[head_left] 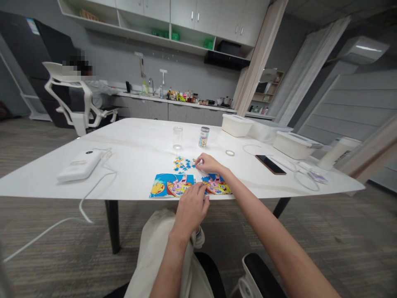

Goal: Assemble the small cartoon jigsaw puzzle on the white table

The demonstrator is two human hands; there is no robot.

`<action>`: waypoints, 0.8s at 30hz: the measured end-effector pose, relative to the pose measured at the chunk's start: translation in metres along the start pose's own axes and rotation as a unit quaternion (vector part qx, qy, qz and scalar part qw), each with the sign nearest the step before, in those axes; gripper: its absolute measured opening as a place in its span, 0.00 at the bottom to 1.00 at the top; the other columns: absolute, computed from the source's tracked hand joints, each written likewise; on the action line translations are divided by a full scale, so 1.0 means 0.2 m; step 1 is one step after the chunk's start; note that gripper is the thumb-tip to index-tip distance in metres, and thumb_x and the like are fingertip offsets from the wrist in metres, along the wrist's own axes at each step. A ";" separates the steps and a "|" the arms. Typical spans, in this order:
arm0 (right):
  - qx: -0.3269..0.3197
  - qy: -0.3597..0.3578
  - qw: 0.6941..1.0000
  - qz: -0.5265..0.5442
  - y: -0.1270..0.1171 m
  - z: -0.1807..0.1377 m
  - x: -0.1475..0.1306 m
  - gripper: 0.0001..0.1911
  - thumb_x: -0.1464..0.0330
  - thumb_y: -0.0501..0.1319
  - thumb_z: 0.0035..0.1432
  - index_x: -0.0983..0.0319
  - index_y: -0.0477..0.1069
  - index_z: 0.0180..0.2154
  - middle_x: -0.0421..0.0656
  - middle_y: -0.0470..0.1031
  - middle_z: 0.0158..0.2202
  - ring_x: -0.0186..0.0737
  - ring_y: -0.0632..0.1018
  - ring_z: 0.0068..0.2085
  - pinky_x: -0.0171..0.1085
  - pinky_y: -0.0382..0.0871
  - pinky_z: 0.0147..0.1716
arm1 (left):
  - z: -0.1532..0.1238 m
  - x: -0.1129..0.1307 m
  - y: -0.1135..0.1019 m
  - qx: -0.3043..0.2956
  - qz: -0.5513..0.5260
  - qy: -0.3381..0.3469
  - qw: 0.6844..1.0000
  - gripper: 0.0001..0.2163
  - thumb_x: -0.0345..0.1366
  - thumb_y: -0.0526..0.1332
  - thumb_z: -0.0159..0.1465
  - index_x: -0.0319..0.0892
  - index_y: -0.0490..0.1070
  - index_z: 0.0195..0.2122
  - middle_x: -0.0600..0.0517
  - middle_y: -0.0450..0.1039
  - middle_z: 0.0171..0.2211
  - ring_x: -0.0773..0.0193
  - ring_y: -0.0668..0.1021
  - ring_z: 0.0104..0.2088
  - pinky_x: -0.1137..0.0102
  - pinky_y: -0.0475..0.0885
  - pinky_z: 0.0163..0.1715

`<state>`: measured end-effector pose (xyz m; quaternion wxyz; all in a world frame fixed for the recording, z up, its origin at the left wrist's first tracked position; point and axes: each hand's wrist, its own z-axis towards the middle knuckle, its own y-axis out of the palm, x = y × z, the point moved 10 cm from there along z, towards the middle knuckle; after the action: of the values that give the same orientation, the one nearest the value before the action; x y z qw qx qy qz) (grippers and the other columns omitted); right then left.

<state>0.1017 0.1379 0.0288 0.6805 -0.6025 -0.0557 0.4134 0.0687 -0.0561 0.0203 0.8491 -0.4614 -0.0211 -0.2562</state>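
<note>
A colourful cartoon jigsaw puzzle [172, 185] lies partly put together at the near edge of the white table [139, 140]. Several loose blue pieces [183, 164] are scattered just behind it. My left hand [191, 207] rests at the table edge with fingers curled down on the puzzle's middle, fingertips pressed together. My right hand [209, 162] reaches over the puzzle's right part and pinches at the loose pieces; what it holds is too small to make out.
An empty clear glass [178, 137] and a small printed can [204, 136] stand behind the pieces. A phone [270, 164], a round lid [230, 152], white lidded boxes [237, 124], and cables lie right. A white power bank [80, 164] with cable sits left. A person sits in a chair [72, 99] at the back.
</note>
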 end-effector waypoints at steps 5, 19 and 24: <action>-0.016 -0.044 0.998 0.031 0.03 -0.01 -0.06 0.11 0.74 0.65 0.54 0.62 0.80 0.41 0.42 0.71 0.38 0.32 0.70 0.33 0.34 0.66 0.41 | 0.00 0.00 -0.01 0.006 -0.002 -0.001 1.000 0.13 0.33 0.54 0.67 0.42 0.67 0.52 0.46 0.72 0.52 0.56 0.75 0.51 0.60 0.70 0.53; -0.093 0.045 0.995 -0.017 0.10 0.07 -0.10 0.07 0.68 0.69 0.49 0.64 0.81 0.33 0.43 0.81 0.33 0.37 0.78 0.34 0.30 0.66 0.33 | 0.00 0.00 -0.01 -0.002 0.007 -0.006 1.000 0.13 0.33 0.54 0.67 0.40 0.68 0.51 0.44 0.72 0.53 0.55 0.75 0.51 0.59 0.70 0.53; -0.082 0.038 0.995 0.037 0.03 0.04 -0.10 0.04 0.72 0.67 0.47 0.65 0.78 0.30 0.41 0.79 0.29 0.34 0.76 0.31 0.31 0.65 0.33 | 0.01 0.00 -0.01 -0.008 0.004 -0.010 1.000 0.13 0.34 0.55 0.67 0.40 0.68 0.52 0.44 0.73 0.53 0.55 0.75 0.51 0.59 0.70 0.53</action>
<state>0.0812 0.1314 0.0333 0.6143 -0.6733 -0.0409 0.4094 0.0686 -0.0561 0.0226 0.8462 -0.4707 -0.0254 -0.2486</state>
